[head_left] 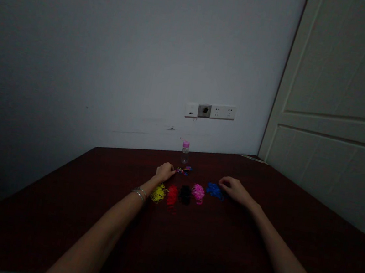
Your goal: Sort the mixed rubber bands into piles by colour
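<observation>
Loose piles of small elastic bands lie in a row on the dark red table: yellow bands (158, 193), red bands (172, 196), black bands (185, 194), pink bands (198, 193) and blue bands (214, 190). Behind the row is a little mixed-colour heap of bands (184, 170). My left hand (165, 171) is closed in a pinch, its fingertips at the left edge of the mixed heap. My right hand (233, 189) rests beside the right edge of the blue pile, thumb and fingers drawn together. What either hand pinches is too small to make out.
A small clear bottle with a pink cap (185, 151) stands behind the mixed heap, near the wall. Sockets and switches (210, 111) are on the white wall (129, 54). A pale panelled door (342, 111) borders the table (186, 243) on the right.
</observation>
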A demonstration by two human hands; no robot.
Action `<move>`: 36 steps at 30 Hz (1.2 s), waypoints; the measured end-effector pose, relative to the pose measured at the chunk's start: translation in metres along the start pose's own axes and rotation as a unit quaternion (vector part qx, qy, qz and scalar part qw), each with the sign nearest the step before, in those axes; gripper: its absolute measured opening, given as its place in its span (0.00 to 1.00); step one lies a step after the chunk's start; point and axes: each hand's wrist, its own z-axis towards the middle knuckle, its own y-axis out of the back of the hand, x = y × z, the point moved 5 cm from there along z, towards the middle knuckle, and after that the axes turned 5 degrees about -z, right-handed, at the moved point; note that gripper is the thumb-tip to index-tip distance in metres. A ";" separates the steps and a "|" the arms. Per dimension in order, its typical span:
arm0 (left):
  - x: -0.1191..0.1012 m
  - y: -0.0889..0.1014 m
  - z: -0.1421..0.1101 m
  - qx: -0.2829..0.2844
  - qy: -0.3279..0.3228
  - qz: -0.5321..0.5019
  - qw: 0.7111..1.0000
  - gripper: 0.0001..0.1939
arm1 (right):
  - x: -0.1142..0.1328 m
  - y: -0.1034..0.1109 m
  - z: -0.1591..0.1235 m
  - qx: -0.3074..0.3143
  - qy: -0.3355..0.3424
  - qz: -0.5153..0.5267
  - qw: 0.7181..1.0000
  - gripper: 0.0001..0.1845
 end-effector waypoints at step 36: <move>-0.061 0.018 -0.002 -0.002 -0.088 -0.353 0.931 0.11 | -0.005 0.000 -0.001 -0.002 -0.004 -0.032 0.999 0.13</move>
